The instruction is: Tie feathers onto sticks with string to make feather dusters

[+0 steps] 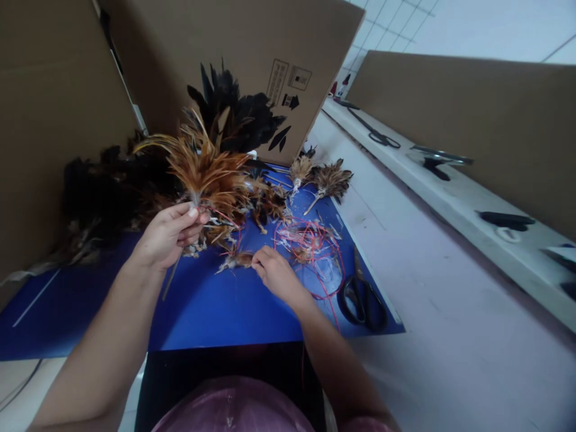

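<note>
My left hand (171, 234) is closed around the base of a bundle of orange-brown feathers (204, 171), whose tips fan upward. A thin stick (170, 281) pokes out below that grip, and red string (227, 219) trails from it to the right. Lower on the blue mat, my right hand (275, 275) has its fingers pinched on a small brown feather tuft (243, 260). A tangle of red string (310, 240) mixed with feather scraps lies just beyond my right hand. Black-handled scissors (362, 300) rest at the mat's right side.
Dark feathers (112, 186) are heaped on the left, and tall black ones (236, 114) rise before a cardboard panel (310, 36). Two small feather bunches (330, 180) (300, 170) lie at the back right. A white ledge (454, 180) with tools runs along the right.
</note>
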Action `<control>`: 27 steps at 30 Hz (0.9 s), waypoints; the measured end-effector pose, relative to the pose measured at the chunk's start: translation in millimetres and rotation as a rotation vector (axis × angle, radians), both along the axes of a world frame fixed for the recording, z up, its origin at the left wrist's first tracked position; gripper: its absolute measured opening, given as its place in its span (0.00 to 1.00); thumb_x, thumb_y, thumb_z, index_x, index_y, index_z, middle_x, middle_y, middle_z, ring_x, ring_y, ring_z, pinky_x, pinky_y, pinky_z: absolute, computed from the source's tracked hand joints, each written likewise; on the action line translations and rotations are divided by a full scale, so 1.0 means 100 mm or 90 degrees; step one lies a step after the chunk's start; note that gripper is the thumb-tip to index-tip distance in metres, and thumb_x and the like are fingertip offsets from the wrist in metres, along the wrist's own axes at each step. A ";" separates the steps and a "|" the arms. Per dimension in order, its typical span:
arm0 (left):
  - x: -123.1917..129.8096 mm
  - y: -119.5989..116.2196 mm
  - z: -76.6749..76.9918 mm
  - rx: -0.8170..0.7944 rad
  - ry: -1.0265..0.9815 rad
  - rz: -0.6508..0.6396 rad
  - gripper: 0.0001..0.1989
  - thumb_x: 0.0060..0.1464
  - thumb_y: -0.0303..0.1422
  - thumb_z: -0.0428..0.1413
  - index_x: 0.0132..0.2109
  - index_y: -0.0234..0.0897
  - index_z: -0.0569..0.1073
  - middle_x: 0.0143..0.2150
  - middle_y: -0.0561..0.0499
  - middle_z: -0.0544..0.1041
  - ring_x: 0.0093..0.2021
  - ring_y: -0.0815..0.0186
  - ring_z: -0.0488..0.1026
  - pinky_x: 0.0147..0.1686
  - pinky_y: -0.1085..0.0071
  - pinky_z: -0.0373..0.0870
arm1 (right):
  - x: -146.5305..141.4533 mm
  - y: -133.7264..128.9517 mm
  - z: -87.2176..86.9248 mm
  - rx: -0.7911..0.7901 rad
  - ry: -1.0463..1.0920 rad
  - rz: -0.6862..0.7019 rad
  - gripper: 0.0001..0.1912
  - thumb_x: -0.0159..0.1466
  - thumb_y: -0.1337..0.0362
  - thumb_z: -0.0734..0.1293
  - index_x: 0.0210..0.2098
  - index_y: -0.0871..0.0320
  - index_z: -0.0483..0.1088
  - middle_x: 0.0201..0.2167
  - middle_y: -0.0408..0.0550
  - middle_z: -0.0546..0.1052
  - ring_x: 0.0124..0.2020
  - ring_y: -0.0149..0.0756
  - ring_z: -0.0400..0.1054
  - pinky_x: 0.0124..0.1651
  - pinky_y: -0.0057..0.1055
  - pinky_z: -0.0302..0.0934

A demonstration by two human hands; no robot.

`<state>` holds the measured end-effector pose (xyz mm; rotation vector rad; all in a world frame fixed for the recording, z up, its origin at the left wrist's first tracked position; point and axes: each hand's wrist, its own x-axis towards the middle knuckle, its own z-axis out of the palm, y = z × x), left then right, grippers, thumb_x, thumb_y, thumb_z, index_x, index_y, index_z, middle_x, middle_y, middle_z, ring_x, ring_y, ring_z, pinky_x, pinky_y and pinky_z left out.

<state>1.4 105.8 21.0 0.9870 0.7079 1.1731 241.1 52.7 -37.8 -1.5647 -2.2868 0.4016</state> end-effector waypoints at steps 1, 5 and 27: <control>0.01 0.00 -0.02 -0.001 0.008 -0.002 0.06 0.49 0.30 0.61 0.31 0.29 0.74 0.30 0.51 0.71 0.17 0.83 0.49 0.14 0.83 0.46 | 0.04 -0.01 0.02 -0.008 0.025 -0.009 0.07 0.64 0.72 0.61 0.35 0.59 0.70 0.34 0.48 0.73 0.37 0.34 0.68 0.43 0.32 0.62; 0.05 0.01 -0.06 -0.015 0.030 -0.008 0.07 0.49 0.32 0.61 0.32 0.30 0.74 0.31 0.51 0.70 0.17 0.83 0.49 0.13 0.83 0.45 | 0.21 -0.09 0.12 -0.006 0.103 -0.029 0.11 0.62 0.73 0.62 0.42 0.57 0.71 0.32 0.45 0.76 0.34 0.32 0.70 0.41 0.30 0.63; 0.32 -0.09 -0.14 -0.015 0.160 -0.041 0.15 0.49 0.42 0.60 0.30 0.32 0.70 0.21 0.57 0.61 0.16 0.79 0.46 0.16 0.77 0.40 | -0.06 -0.37 0.50 -0.025 0.716 -0.180 0.11 0.55 0.63 0.68 0.38 0.57 0.72 0.33 0.46 0.78 0.32 0.33 0.73 0.35 0.30 0.68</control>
